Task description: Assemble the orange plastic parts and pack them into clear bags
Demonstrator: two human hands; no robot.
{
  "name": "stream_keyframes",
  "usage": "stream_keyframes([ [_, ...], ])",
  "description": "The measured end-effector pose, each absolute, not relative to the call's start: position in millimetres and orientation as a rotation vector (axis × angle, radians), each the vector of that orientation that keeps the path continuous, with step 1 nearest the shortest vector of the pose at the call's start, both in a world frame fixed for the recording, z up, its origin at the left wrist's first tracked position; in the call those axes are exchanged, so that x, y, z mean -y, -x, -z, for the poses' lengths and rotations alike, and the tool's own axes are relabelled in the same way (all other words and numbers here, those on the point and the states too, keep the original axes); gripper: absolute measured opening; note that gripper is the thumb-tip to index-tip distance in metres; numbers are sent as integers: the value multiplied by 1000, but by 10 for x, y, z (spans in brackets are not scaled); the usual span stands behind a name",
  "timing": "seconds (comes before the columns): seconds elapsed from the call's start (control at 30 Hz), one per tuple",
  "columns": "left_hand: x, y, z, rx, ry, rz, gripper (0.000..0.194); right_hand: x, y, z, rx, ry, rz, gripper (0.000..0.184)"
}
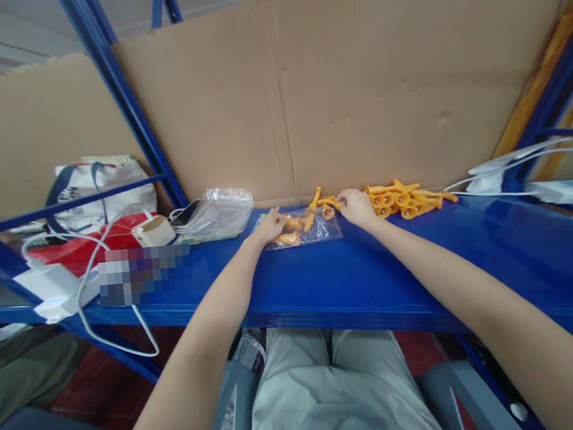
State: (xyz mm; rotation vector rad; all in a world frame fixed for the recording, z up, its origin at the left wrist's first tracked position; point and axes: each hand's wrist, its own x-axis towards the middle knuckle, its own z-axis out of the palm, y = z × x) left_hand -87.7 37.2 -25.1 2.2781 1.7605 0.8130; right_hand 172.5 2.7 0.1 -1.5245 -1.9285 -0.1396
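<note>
A clear plastic bag (328, 230) lies flat on the blue shelf, with several orange funnel-shaped pieces (294, 223) in or on it. My left hand (271, 227) is closed on the bag's left part; its fingertips are small and partly hidden. To the right, my right hand (356, 206) has its fingers closed around an orange funnel-shaped piece (333, 202), whose narrow end sticks out leftward. Just beyond that hand, a pile of orange funnel-shaped pieces (403, 199) rests against the cardboard, many with their round mouths facing me.
Upright cardboard (356, 88) backs the blue shelf (322, 279). On the left are a stack of clear bags (217, 222), a phone (186, 213), a white charger block (153, 232), a red bag (118, 235) and a tote (99, 198). White cables (512, 162) run at right.
</note>
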Motion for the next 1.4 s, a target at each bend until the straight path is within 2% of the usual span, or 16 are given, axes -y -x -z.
stream_keyframes([
  [0.1,-409,893,276,-1748,-2295,-838,22,-10,-1857,55,2085,1663,422,31],
  [0.33,-456,916,309,-1774,-2350,-792,27,-44,-1786,128,2130,1705,508,31],
  [0.57,-412,908,294,-1795,-2330,-793,29,-152,-1821,-87,1799,1359,298,38],
  [0.8,-414,910,298,-1759,-2265,-866,34,-81,-1854,-282,1750,1093,32,40],
  [0.97,-448,924,322,-1749,-2277,-884,38,-33,-1921,-316,1987,1155,-175,37],
  [1.17,-447,926,323,-1753,-2258,-867,46,-22,-1831,-115,2282,1272,-376,28],
  [1.27,-414,911,297,-1773,-2273,-818,51,-26,-1729,-36,2295,1157,-515,35],
  [1.4,-364,883,262,-1819,-2272,-750,57,-13,-1744,-113,2318,1185,-393,35],
])
